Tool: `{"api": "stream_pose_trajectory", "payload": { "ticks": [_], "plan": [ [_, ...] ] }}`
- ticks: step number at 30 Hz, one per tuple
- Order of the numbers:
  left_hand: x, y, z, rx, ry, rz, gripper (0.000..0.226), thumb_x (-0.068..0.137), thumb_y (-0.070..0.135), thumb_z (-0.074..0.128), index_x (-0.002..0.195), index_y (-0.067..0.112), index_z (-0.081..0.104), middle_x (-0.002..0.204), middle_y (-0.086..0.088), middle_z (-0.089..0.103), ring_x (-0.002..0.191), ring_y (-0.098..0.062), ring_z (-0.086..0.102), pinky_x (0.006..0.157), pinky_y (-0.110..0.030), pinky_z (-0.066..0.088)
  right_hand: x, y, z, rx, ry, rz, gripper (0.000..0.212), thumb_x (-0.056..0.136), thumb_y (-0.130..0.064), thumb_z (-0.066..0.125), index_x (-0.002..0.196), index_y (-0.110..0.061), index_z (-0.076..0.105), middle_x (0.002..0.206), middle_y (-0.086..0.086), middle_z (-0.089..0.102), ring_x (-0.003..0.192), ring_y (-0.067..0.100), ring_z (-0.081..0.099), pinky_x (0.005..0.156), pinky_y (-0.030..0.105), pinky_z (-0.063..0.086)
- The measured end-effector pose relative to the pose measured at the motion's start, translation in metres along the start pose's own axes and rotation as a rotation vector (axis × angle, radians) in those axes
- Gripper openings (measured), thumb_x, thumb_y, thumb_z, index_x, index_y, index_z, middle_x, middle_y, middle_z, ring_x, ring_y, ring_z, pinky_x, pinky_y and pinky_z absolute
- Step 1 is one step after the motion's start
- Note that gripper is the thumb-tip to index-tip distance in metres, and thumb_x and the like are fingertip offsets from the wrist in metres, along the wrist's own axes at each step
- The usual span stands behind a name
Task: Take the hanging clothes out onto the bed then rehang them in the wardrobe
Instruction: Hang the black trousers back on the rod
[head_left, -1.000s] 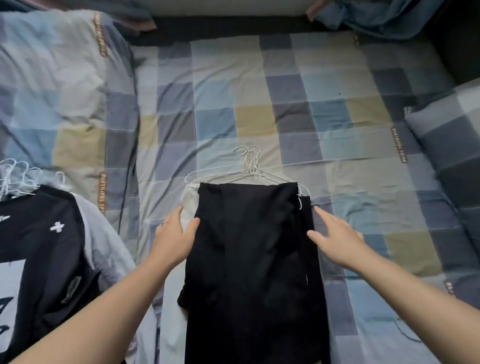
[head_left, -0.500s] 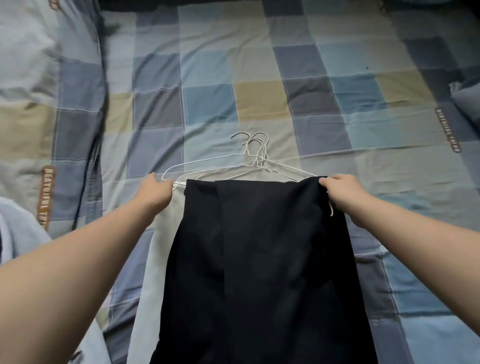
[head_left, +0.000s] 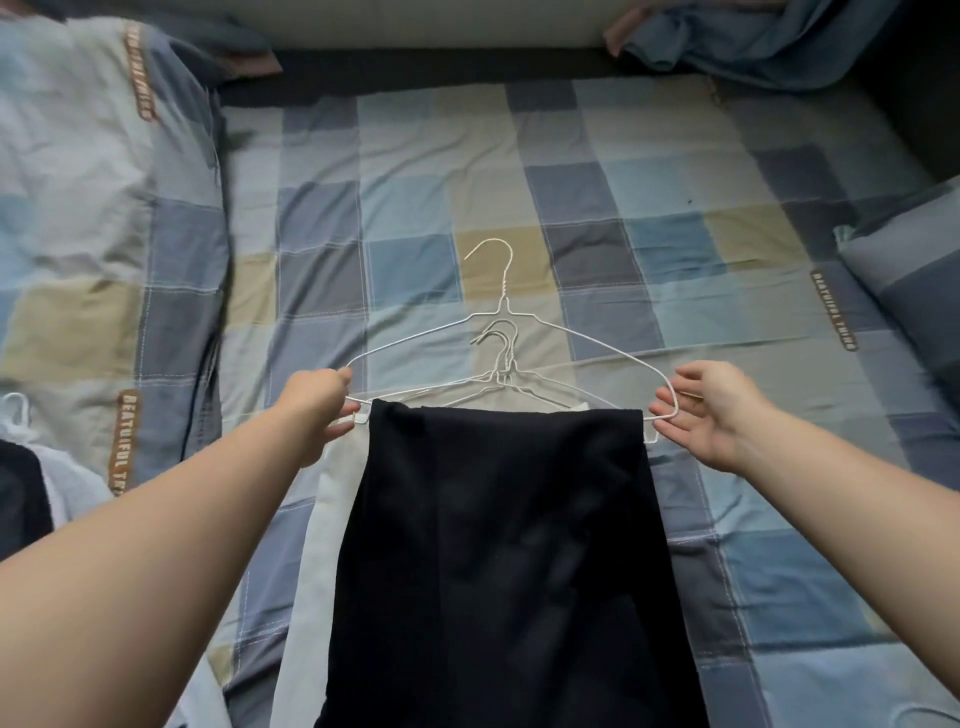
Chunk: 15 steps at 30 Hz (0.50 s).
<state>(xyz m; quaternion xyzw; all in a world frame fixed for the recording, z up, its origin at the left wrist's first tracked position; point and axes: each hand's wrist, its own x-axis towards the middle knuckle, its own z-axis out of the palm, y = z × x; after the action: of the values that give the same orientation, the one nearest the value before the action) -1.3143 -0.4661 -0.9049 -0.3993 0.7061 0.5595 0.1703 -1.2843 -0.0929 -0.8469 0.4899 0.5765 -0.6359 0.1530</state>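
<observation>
The left hand (head_left: 317, 410) grips one end of the top hanger (head_left: 503, 297); the right hand (head_left: 711, 410), fingers loose, touches the other. The black trousers (head_left: 498, 545) lie between the hands. Lift both ends level.

Checked pillow (head_left: 909, 270), crumpled blue blanket (head_left: 769, 47)
</observation>
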Motion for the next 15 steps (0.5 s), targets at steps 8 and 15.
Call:
{"api": "stream_pose_trajectory", "payload": {
  "ticks": [8,15],
  "plan": [
    [-0.108,0.056,-0.05,-0.119,-0.045,-0.066,0.01,0.101,0.014,0.046,0.103,0.008,0.052,0.109,-0.009,0.055,0.088,-0.023,0.065,0.067,-0.03,0.052,-0.117,-0.034,-0.044,0.089,-0.038,-0.034,0.018,0.099,-0.02,0.047,0.086,-0.01,0.054,0.092,0.008,0.057,0.092,0.027,0.059,0.099,0.043,0.044],
    [-0.236,0.108,-0.113,-0.165,-0.086,0.007,0.02,0.1,0.024,0.059,0.09,0.007,0.058,0.089,-0.01,0.06,0.078,-0.025,0.069,0.061,-0.028,0.06,-0.259,-0.076,-0.095,0.037,-0.068,-0.199,0.021,0.095,0.002,0.051,0.114,0.0,0.058,0.091,0.011,0.061,0.091,0.035,0.063,0.082,0.039,0.054]
  ]
}}
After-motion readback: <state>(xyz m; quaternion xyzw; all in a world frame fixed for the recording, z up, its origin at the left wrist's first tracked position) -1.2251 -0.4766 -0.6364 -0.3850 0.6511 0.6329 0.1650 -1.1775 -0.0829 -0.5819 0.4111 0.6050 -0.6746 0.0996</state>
